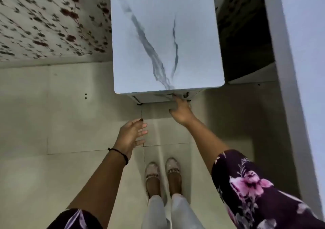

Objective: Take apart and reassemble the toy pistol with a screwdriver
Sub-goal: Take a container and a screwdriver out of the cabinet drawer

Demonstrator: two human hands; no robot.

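Observation:
No toy pistol or screwdriver shows in the head view. A small white table point(193, 35) with grey marble veins stands in front of me, its top bare. My right hand point(181, 111) reaches under the table's near edge, fingertips touching the underside or frame there; whether it grips anything I cannot tell. My left hand point(131, 135) hovers over the floor below and left of the table, fingers spread, holding nothing. A black band circles its wrist.
I stand on pale floor tiles point(52, 123), my two feet in beaded shoes point(162, 174) just before the table. A floral-patterned wall point(44, 22) is at the left. A white wall point(299, 52) and a dark gap point(246, 43) lie at the right.

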